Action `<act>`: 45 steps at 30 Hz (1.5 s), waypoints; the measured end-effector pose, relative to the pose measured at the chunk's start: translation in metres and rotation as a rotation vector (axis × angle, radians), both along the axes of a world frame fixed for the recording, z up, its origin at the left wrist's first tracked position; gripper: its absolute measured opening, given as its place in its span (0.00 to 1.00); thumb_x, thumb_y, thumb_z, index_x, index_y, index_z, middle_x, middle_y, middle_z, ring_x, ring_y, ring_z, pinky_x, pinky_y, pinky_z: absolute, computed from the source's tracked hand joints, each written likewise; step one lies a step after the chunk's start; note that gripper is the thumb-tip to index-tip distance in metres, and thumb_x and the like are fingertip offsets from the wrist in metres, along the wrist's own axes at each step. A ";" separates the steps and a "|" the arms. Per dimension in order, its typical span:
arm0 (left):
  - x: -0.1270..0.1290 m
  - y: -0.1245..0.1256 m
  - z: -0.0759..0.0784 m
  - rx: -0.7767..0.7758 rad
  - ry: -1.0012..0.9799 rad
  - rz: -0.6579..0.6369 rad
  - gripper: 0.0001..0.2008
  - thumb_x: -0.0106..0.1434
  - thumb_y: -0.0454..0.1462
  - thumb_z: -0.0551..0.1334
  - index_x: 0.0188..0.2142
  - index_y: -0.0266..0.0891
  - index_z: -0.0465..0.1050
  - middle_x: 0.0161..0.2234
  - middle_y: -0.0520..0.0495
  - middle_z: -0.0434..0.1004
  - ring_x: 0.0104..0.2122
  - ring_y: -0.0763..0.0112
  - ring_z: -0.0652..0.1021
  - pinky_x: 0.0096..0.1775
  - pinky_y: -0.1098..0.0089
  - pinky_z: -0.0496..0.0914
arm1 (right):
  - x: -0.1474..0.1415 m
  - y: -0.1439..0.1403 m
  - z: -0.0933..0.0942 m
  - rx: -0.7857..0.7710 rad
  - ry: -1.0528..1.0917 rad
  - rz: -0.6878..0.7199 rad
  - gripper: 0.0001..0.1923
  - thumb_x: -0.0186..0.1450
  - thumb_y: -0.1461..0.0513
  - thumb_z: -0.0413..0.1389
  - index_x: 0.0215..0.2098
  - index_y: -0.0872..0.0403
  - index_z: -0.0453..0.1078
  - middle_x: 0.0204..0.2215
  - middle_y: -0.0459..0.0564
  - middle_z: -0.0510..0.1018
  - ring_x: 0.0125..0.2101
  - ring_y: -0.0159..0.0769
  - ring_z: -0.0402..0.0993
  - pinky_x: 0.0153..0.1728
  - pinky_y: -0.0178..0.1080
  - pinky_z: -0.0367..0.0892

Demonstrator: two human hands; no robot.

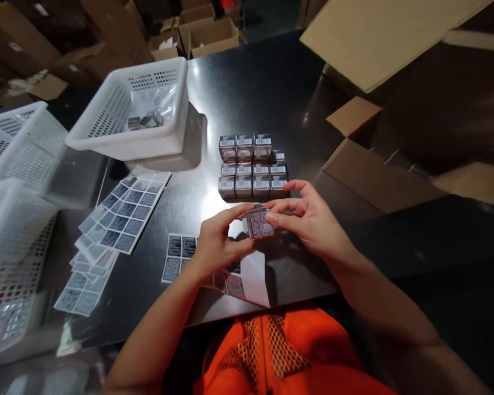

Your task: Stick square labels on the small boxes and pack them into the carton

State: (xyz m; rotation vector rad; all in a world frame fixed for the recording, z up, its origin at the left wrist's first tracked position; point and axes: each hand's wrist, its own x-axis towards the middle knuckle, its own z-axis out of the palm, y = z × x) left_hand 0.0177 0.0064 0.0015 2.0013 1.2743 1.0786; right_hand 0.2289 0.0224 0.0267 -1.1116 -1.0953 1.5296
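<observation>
— What are the hands doing?

— Both are on one small box (258,222), held just above the tabletop (247,93) in front of the body. The left hand (216,241) pinches its near-left edge between thumb and fingertips; the right hand (308,219) grips the far-right side, fingers laid along the top. Neither is released. The face turned up carries a patterned sticker.

— How would you handle that step well?

— I'd say keep the box steady with the left hand and press the sticker flat from the middle outward with the right thumb, squaring its edges to the box so no corner lifts.

— And right beneath them?

— A sticker sheet (181,255) lies under the left wrist, partly hidden, with a white backing strip curled up beside it.

— Further out?

— A block of finished boxes (253,167) stands just beyond the hands: I count about eleven, three in the back row and four in each of the two nearer rows, though the far right one is hard to see. To the left, a fan of sticker sheets (121,211), at least four overlapping; an exact count isn't possible.

— Baskets?

— Three white baskets: one (164,140) holds a few boxes, one (20,137) sits at the far left, one (16,274) nearest. Cardboard cartons (379,175) lie to the right.
</observation>
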 end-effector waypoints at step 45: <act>0.000 -0.005 0.006 -0.024 0.009 0.045 0.28 0.52 0.31 0.72 0.54 0.45 0.78 0.45 0.49 0.84 0.36 0.68 0.82 0.36 0.71 0.77 | -0.001 -0.001 -0.001 0.004 -0.011 0.008 0.37 0.51 0.53 0.77 0.48 0.46 0.58 0.25 0.37 0.78 0.46 0.43 0.82 0.52 0.46 0.72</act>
